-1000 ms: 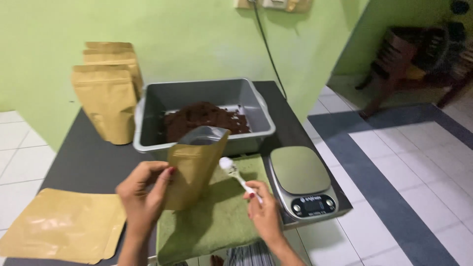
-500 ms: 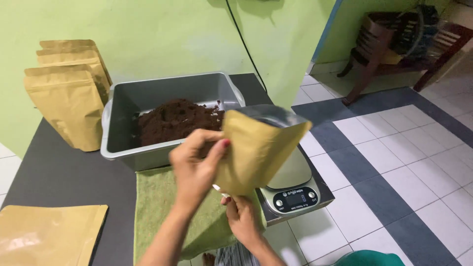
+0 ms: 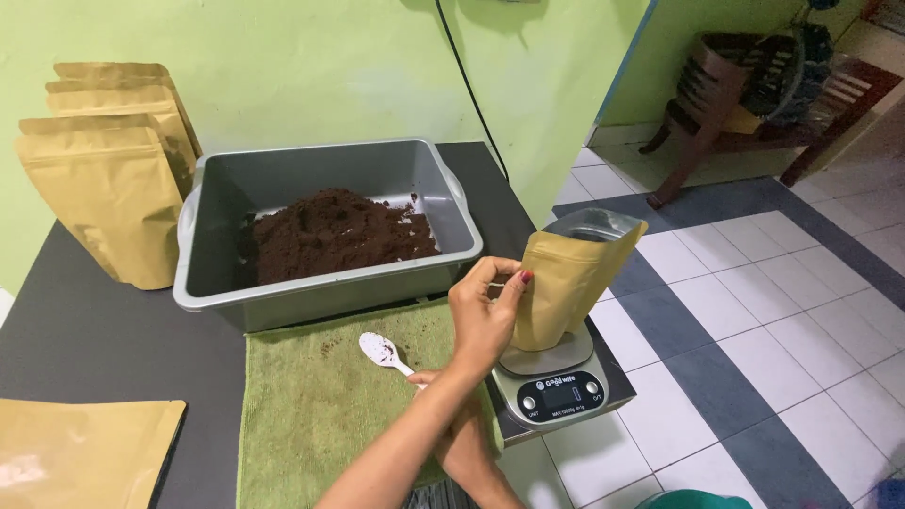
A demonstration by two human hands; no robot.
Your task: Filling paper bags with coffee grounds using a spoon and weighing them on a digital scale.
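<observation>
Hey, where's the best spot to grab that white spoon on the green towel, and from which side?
Probably the handle, from the near side. The white spoon lies flat on the green towel, its powder-dusted bowl pointing toward the grey tub and its handle running back toward the right hand, which is already at its end. The left hand is busy steadying the brown pouch.

i see a kraft-brown pouch [image 3: 566,283] with a silvery lining at its open mouth, held by my left hand [image 3: 485,316], whose thumbnail is painted red. the scale [image 3: 551,382] under it is silver-grey with a black display panel. the spoon [image 3: 385,352] near my right hand [image 3: 452,415] is white, speckled dark brown. the towel [image 3: 311,415] is olive green. the tub [image 3: 325,226] is grey, its powder [image 3: 330,231] deep brown. the table [image 3: 85,330] is charcoal, the far wall [image 3: 311,66] lime green. the floor tiles [image 3: 754,320] alternate white and slate blue-grey.
</observation>
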